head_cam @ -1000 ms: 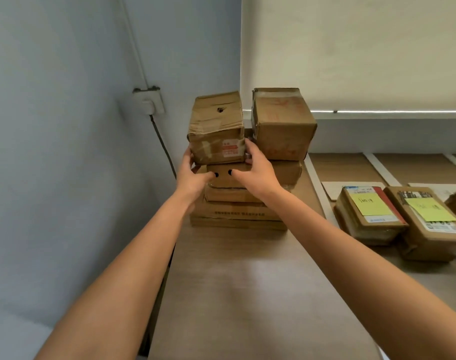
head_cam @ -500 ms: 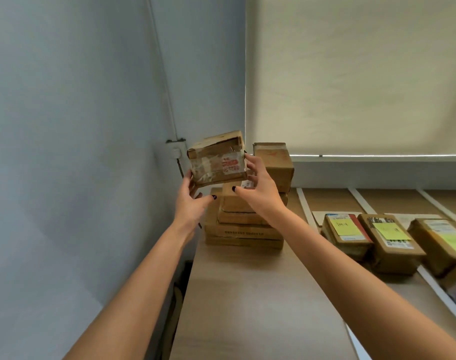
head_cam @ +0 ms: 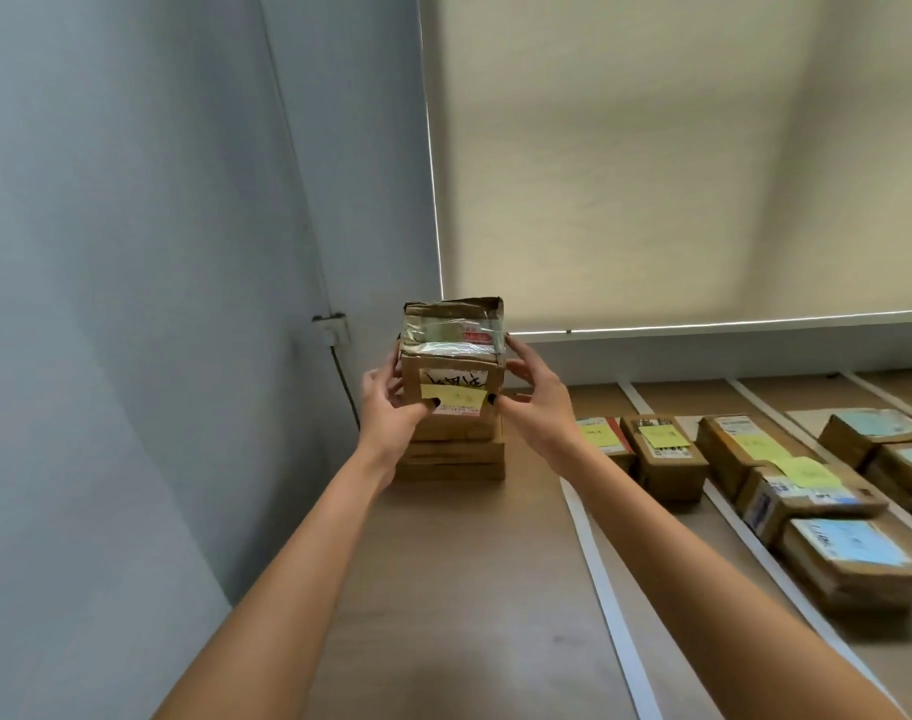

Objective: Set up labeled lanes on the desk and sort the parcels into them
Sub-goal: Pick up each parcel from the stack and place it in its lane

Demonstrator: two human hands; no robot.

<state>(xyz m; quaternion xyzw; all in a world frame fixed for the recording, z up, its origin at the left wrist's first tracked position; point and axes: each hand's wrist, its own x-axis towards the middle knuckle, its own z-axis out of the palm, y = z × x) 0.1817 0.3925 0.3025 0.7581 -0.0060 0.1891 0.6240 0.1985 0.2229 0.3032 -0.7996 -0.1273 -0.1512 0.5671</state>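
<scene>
Cardboard everywhere here. The person has a small taped-up parcel (head_cam: 451, 368) raised in both hands, its face turned toward the camera, with a yellow sticky note (head_cam: 452, 396) and some black scribble on it. The left hand (head_cam: 391, 407) curls around the left side with the thumb pressing the front near the note; the right hand (head_cam: 534, 392) cups the right side, fingers wrapped around the edge, thumb on the front corner. So both hands really have hold of it — nothing slack.

Just below and behind the hands sits the rest of the unsorted stack (head_cam: 451, 452), on the table (head_cam: 459, 589). Off to the right of the right hand, white tape strips (head_cam: 607, 600) mark the lanes, and sorted parcels (head_cam: 669, 452) with yellow and blue notes are lined up in them.

What could go wrong, I'd guess: the handwriting looks messy, so misreading it could send the parcel to the wrong lane. The sticky note could also peel off under that thumb. And swinging right, an elbow or the box could clip the stack and knock it over.
</scene>
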